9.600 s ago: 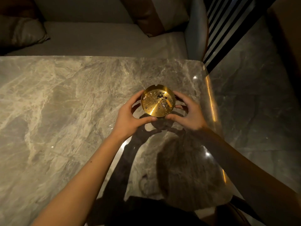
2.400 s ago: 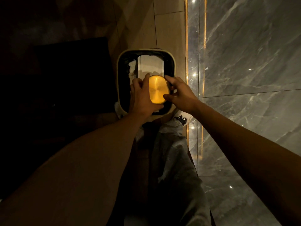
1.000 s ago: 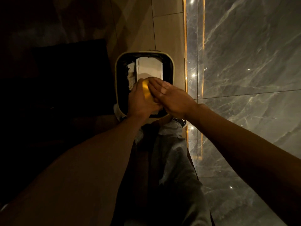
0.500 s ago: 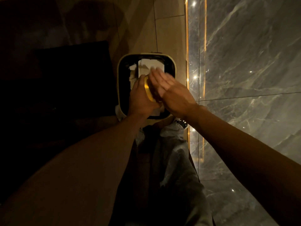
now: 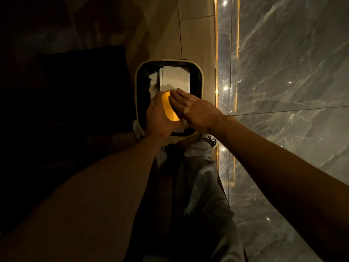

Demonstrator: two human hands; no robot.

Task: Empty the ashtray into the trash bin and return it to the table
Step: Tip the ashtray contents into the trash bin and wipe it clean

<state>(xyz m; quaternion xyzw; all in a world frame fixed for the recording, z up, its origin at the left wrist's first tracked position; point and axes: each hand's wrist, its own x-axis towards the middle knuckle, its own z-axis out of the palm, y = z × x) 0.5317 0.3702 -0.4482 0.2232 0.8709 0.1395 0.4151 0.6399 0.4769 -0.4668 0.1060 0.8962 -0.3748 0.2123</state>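
The gold metal ashtray (image 5: 168, 107) is turned upside down and tilted over the trash bin (image 5: 201, 80), a cream-rimmed rectangular bin with a black liner and white paper inside. My left hand (image 5: 158, 116) grips the ashtray by its left edge. My right hand (image 5: 194, 110) lies flat with its fingers straight and together, pressed on the ashtray's underside. The ashtray's inside is hidden from me.
A grey marble wall (image 5: 292, 72) with a glowing light strip (image 5: 216, 53) runs along the right of the bin. A dark block (image 5: 81, 87) stands left of the bin. My grey trouser leg (image 5: 200, 186) and shoe (image 5: 209, 139) are just below the bin, on tan floor tiles (image 5: 196, 38).
My right hand, lifted off half a second ago, has come back down flat on the ashtray's bottom. My left hand keeps the ashtray tipped over the bin.
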